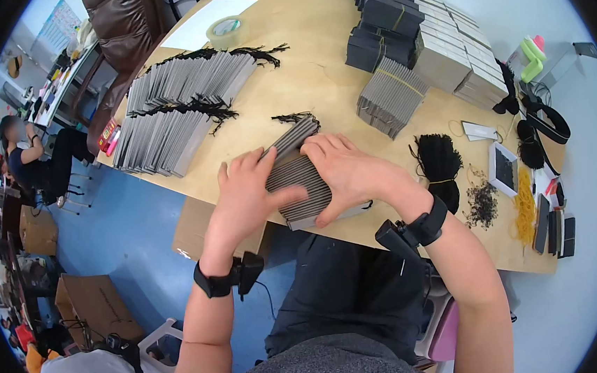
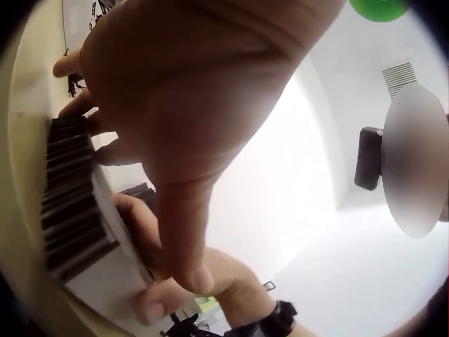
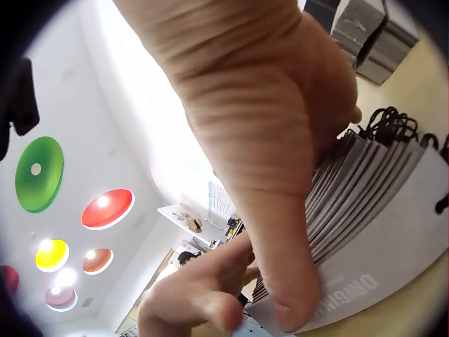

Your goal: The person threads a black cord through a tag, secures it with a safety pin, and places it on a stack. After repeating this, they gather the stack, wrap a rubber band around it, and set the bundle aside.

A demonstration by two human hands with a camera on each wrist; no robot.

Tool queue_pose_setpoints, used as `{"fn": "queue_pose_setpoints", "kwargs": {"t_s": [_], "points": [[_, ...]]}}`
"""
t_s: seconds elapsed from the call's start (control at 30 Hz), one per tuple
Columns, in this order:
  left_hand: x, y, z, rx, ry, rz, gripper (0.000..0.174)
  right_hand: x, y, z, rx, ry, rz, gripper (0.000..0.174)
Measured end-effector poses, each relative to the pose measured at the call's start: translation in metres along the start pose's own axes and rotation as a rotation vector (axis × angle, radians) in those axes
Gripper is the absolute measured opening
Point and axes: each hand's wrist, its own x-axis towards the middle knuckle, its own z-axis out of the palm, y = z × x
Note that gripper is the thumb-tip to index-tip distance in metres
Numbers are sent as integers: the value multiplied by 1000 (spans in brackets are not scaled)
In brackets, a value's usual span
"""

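Note:
A stack of flat grey paper bags [image 1: 296,179] with black cords lies at the table's front edge, between both hands. My right hand [image 1: 357,171] grips its right side, thumb on the near face and fingers over the far side. In the right wrist view, pale lettering shows on the outer bag [image 3: 379,260]. The left hand [image 1: 243,201] rests its fingers along the stack's left side, with the thumb stretched out over the top. A few bags [image 1: 291,138] at the far end lie at an angle to the others. In the left wrist view, the left thumb stands off the folded edges [image 2: 74,203].
Two fanned rows of grey bags [image 1: 162,141] lie to the left, near a tape roll [image 1: 228,32]. Banded bundles [image 1: 393,96] and tall stacks [image 1: 442,45] stand at the back right. Black cords [image 1: 439,161], a white tray [image 1: 502,169] and yellow rubber bands [image 1: 524,207] lie right.

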Motion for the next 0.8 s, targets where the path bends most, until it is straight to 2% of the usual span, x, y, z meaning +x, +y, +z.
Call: {"fn": "queue_pose_setpoints", "kwargs": {"t_s": [0.03,0.1,0.13,0.37,0.43,0.5,0.57,0.63,0.7,0.8], "points": [[10,-4,-3,5,2,-2,90,-1,1,3,-23,40,-21,117],[30,-12,-8,-332,0,-211,55,-1,2,7,-47,82,-43,116],[34,-22,5,-190,173,-36,43,-2,2,8,-58,92,-42,116],[46,-25,7,-413,76,-127,40,-3,6,12,-39,121,-56,112],[50,-45,8,-315,287,-55,37,-4,6,13,-43,131,-56,111],[54,-62,-14,-275,330,-53,41,-4,5,14,-43,140,-51,110],[52,-71,-40,-486,200,-261,46,-4,4,12,-21,138,-51,108],[43,-84,-44,-534,151,-236,50,-5,0,8,-18,113,-34,107],[30,-85,-45,-589,27,-284,45,-7,-2,5,-10,90,-6,106],[26,-86,-45,-732,-5,-304,42,-7,-9,4,-1,21,12,106]]}}
